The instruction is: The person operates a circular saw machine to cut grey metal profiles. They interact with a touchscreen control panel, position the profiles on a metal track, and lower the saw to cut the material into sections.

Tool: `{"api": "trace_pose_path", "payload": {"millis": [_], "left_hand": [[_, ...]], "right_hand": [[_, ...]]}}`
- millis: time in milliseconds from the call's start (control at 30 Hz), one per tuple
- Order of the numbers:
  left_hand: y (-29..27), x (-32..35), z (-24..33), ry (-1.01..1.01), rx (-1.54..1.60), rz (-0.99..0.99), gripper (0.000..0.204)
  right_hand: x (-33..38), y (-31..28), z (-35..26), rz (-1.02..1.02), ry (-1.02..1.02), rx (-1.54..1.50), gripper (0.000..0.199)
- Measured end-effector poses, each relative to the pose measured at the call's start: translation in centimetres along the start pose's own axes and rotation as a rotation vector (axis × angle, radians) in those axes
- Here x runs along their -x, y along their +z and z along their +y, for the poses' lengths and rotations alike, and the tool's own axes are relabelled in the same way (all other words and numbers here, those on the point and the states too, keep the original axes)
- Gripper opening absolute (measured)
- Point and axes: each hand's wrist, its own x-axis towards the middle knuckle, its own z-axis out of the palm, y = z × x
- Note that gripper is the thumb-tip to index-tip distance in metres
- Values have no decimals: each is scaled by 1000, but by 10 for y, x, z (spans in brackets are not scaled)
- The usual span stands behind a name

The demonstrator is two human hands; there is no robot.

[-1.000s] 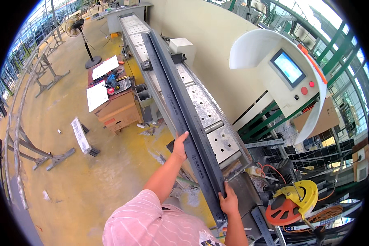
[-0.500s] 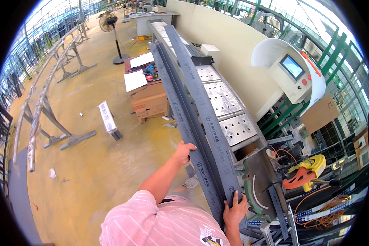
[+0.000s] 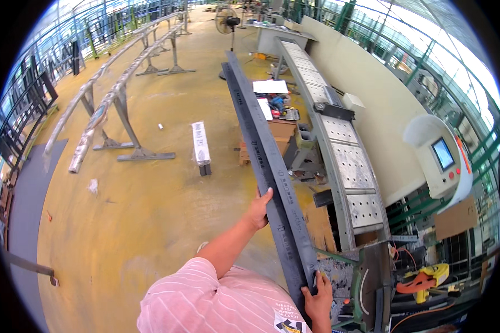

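Observation:
Two long dark grey metal profiles, a left profile (image 3: 254,145) and a right profile (image 3: 279,169), lie side by side and slant away from my body over the floor. My left hand (image 3: 259,211) is closed around the outer edge of the left profile, with the thumb on top and the fingers partly hidden beneath. Close to the near end, my right hand (image 3: 318,299) grips the right profile from its outer side, fingertips over the edge. The far ends stick out past a box with tools, unsupported as far as I can see.
On the right runs a perforated metal roller table (image 3: 347,166) beside a cutting saw with a yellow and orange handle (image 3: 428,282). A control panel (image 3: 443,155) stands behind it. Cardboard boxes (image 3: 280,131) carry papers and tools. A wrapped bundle (image 3: 201,147) and metal racks (image 3: 116,105) stand left.
My view has turned left. Both profiles have swung left, away from the roller table, and their far ends have come closer together. My hands keep their grip.

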Motion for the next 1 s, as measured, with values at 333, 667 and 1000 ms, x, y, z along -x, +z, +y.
{"api": "trace_pose_path", "payload": {"millis": [333,667,1000], "left_hand": [[-145,-46,260,-17,309,-95,44],[-242,-13,433,491,123,337,38],[-319,38,542,775,-130,750,39]], "right_hand": [[-105,78,-235,-342,-97,-88,68],[-231,240,-338,-478,-256,-365,63],[-286,343,-430,-649,-454,-459,60]]}}
